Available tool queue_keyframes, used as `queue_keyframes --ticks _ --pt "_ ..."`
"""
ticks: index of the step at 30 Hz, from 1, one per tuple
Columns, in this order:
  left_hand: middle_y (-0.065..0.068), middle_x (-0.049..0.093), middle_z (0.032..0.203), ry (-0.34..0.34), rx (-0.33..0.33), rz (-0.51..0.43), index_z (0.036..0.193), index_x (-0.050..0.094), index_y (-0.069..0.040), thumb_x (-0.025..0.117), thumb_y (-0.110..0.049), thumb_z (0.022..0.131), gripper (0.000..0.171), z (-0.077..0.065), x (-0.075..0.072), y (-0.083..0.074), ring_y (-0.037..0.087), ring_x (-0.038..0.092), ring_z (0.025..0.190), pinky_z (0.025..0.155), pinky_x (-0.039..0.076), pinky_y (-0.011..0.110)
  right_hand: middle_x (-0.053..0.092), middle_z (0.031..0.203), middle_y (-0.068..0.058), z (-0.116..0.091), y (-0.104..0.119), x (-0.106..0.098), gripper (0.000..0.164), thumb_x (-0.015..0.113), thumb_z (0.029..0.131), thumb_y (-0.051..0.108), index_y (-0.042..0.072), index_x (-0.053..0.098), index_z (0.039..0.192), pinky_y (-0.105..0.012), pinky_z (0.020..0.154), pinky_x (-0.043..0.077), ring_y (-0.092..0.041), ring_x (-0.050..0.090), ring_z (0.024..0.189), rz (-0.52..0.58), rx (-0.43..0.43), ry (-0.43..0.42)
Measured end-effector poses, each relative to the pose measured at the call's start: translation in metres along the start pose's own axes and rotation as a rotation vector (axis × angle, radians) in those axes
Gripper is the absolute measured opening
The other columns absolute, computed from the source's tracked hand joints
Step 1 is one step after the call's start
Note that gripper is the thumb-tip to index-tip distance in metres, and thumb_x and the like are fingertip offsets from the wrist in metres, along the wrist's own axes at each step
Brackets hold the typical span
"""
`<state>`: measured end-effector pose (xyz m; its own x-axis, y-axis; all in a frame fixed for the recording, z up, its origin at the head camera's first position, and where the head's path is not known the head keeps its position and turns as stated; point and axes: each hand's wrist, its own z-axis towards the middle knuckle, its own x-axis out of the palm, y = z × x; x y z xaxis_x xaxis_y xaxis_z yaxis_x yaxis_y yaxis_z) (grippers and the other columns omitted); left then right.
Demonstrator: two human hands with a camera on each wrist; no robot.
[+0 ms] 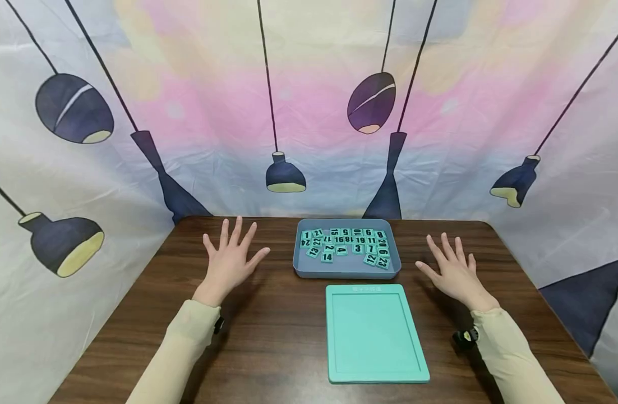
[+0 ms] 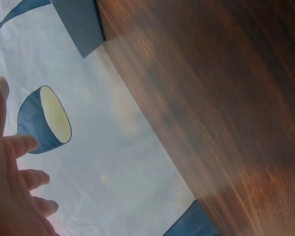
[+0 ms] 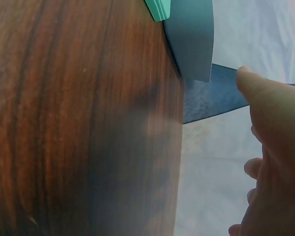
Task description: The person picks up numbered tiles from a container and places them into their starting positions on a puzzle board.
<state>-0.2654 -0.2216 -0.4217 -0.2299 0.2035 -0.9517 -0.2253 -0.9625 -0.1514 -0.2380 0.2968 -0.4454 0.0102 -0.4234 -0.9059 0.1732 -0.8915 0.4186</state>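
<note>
My left hand point(image 1: 228, 264), fingers spread and holding nothing, hovers over the table left of a blue-grey tray point(image 1: 346, 275). On the other side of that tray, my right hand point(image 1: 456, 274) is spread out too, with nothing in it. Inside the tray lie several green number tiles point(image 1: 341, 250), black numerals facing up and turned in various directions. A mint-green rectangular board point(image 1: 377, 334) with a raised rim lies flat in front of the tray. In the right wrist view the board's corner point(image 3: 160, 9) shows beside the tray's wall point(image 3: 191, 39).
The dark wooden table point(image 1: 273, 342) ends at a back edge just behind the tray. A hanging cloth point(image 1: 319, 112) printed with lamps stands behind it and along both sides. Both wrists carry dark strapped devices point(image 1: 465, 338) below pale sleeves.
</note>
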Motion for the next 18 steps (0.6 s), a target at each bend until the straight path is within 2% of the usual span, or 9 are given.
queue_keyframes --ticks 8,11,14,18 --pt "0.016 0.009 0.168 0.004 0.019 -0.001 0.162 0.028 -0.019 0.042 -0.072 0.097 0.085 0.003 0.003 -0.001 0.04 -0.005 0.153 0.108 -0.003 0.077 -0.009 0.165 -0.026 -0.003 -0.003 -0.002 0.087 0.048 0.102 0.059 0.016 0.005 0.164 -0.078 0.106 -0.006 -0.048 -0.019 0.147 0.018 0.006 0.013" --pt "0.019 0.014 0.167 0.014 0.027 -0.035 0.161 0.028 -0.017 0.044 -0.069 0.098 0.083 0.002 0.003 -0.003 0.043 0.006 0.152 0.111 0.008 0.075 -0.007 0.165 -0.026 -0.005 -0.005 -0.004 0.087 0.05 0.102 0.058 0.016 0.005 0.164 -0.078 0.106 -0.003 -0.048 -0.015 0.149 0.037 -0.005 0.03" --pt "0.022 0.022 0.164 0.041 0.038 -0.095 0.161 0.03 -0.013 0.048 -0.064 0.099 0.082 -0.002 0.003 -0.007 0.044 0.019 0.15 0.11 0.024 0.071 -0.001 0.166 -0.026 -0.008 -0.007 -0.003 0.088 0.052 0.101 0.056 0.014 0.007 0.164 -0.08 0.105 0.004 -0.049 -0.005 0.15 0.059 -0.034 0.06" --pt "0.023 0.033 0.159 0.065 0.081 -0.165 0.16 0.031 -0.01 0.05 -0.063 0.099 0.082 -0.01 0.005 -0.016 0.043 0.034 0.144 0.103 0.04 0.064 0.013 0.164 -0.028 -0.018 -0.007 0.0 0.086 0.058 0.1 0.053 0.007 0.02 0.162 -0.079 0.104 0.009 -0.049 0.011 0.149 0.067 -0.078 0.092"
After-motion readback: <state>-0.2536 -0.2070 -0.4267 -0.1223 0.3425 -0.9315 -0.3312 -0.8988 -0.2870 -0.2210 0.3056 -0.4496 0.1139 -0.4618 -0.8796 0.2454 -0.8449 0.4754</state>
